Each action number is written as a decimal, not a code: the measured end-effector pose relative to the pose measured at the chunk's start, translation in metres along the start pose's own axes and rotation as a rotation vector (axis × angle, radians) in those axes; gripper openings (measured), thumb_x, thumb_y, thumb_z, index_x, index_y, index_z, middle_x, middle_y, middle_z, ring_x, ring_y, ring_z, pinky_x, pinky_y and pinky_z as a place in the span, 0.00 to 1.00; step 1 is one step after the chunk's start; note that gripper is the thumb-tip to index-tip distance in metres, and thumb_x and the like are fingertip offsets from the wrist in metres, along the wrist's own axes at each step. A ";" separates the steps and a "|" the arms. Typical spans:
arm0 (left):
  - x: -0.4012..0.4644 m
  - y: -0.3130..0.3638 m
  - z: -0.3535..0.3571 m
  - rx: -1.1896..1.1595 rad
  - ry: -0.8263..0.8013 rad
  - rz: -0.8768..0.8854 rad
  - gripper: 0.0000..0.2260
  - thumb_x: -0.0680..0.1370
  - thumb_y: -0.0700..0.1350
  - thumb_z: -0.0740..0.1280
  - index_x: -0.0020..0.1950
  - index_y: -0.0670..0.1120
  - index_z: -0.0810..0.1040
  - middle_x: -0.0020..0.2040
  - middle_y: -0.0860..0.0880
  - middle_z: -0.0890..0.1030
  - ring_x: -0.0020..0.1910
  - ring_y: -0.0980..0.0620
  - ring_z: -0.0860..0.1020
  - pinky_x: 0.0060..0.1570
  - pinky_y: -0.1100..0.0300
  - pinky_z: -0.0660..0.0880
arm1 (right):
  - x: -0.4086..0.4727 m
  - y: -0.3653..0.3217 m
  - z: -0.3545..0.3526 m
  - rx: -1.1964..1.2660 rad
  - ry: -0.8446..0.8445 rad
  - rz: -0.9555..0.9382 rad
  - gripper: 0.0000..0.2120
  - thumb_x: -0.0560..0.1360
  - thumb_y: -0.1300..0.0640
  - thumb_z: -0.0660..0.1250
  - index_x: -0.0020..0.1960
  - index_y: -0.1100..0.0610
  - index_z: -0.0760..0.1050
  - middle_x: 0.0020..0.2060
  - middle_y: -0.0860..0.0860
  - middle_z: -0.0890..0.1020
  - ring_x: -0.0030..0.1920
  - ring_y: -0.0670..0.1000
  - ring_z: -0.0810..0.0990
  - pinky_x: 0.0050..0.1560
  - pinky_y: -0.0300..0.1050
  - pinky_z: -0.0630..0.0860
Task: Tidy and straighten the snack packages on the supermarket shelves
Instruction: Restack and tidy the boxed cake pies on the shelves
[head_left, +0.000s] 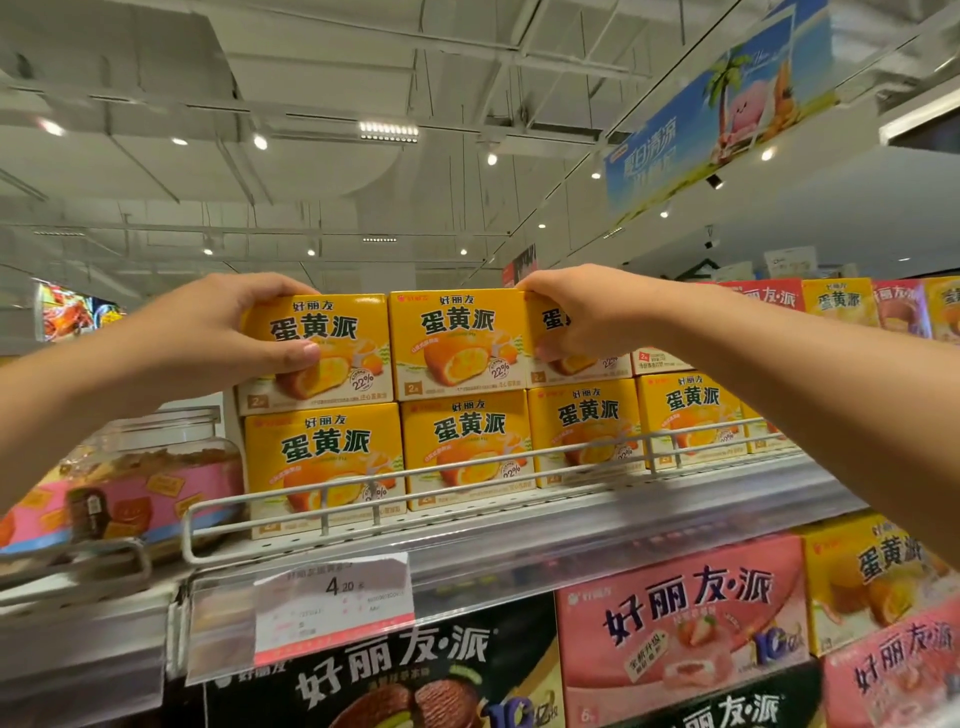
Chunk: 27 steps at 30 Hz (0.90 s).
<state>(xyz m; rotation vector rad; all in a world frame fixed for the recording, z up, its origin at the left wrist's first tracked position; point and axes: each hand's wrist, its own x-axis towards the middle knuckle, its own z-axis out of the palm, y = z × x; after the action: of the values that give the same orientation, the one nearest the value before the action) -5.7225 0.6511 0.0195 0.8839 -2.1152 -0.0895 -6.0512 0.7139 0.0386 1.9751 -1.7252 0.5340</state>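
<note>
The left hand grips the left yellow box and the right hand grips the third yellow box of the upper row on the top shelf, whose rows already look nearly even, while the lower shelves seem not yet checked.

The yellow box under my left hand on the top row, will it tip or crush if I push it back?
The yellow box looks like stiff cardboard with crisp edges, so it probably won't crush. It sits on a lower box, above the wire rail, so it may slide or tip. The left hand spans it, suggesting it's light.
</note>
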 end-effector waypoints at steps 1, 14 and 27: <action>-0.001 0.002 0.000 0.003 0.013 0.002 0.17 0.64 0.59 0.72 0.52 0.66 0.76 0.51 0.57 0.81 0.45 0.54 0.80 0.39 0.58 0.75 | -0.001 -0.001 0.000 0.009 -0.010 0.009 0.31 0.73 0.52 0.72 0.72 0.47 0.63 0.56 0.47 0.76 0.56 0.53 0.75 0.52 0.49 0.73; 0.013 0.057 0.057 0.723 0.126 0.231 0.40 0.69 0.73 0.58 0.76 0.54 0.60 0.70 0.50 0.72 0.68 0.46 0.70 0.62 0.43 0.66 | -0.022 -0.016 0.016 0.025 0.296 0.056 0.31 0.73 0.34 0.63 0.70 0.50 0.67 0.62 0.50 0.77 0.62 0.54 0.74 0.63 0.55 0.69; 0.015 0.047 0.065 0.736 0.206 0.273 0.39 0.73 0.68 0.61 0.78 0.53 0.54 0.71 0.51 0.70 0.69 0.46 0.67 0.64 0.42 0.62 | -0.022 -0.022 0.017 0.057 0.268 0.097 0.28 0.73 0.37 0.67 0.67 0.50 0.68 0.58 0.50 0.79 0.56 0.53 0.77 0.58 0.54 0.75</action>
<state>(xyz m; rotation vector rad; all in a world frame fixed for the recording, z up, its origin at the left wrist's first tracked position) -5.8017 0.6626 0.0035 0.9411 -2.0563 0.9309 -6.0323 0.7241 0.0102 1.7698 -1.6582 0.8487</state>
